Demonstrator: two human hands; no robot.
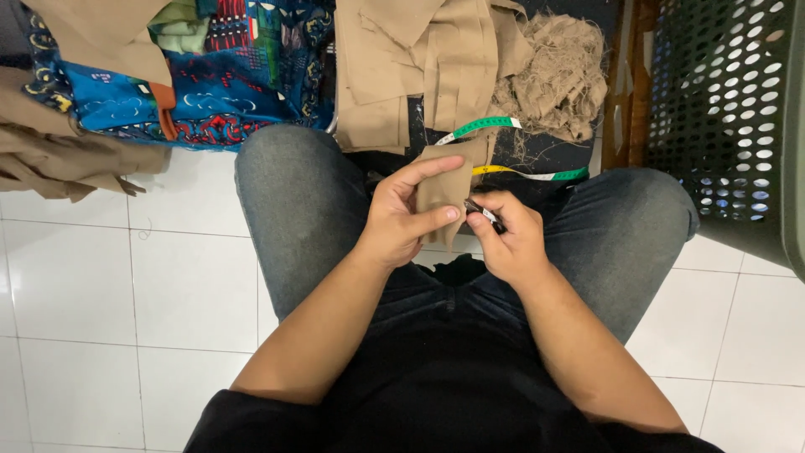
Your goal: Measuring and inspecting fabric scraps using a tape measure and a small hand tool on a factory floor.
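My left hand [401, 214] pinches a small tan cloth piece [444, 186] between thumb and fingers, holding it upright above my lap. Right beside it, my right hand [509, 239] is closed around a small dark metal tool [485, 214], whose tip points at the lower right edge of the cloth. Both hands hover between my knees, which are in grey jeans. A green and yellow measuring tape [503, 147] lies on the floor just beyond the hands.
Tan fabric pieces [419, 67] and a clump of frayed threads [558, 71] lie ahead. Blue patterned cloth [226, 75] and more tan cloth [50, 151] sit at the left. A dark perforated plastic basket [738, 117] stands at the right. The floor is white tile [109, 294].
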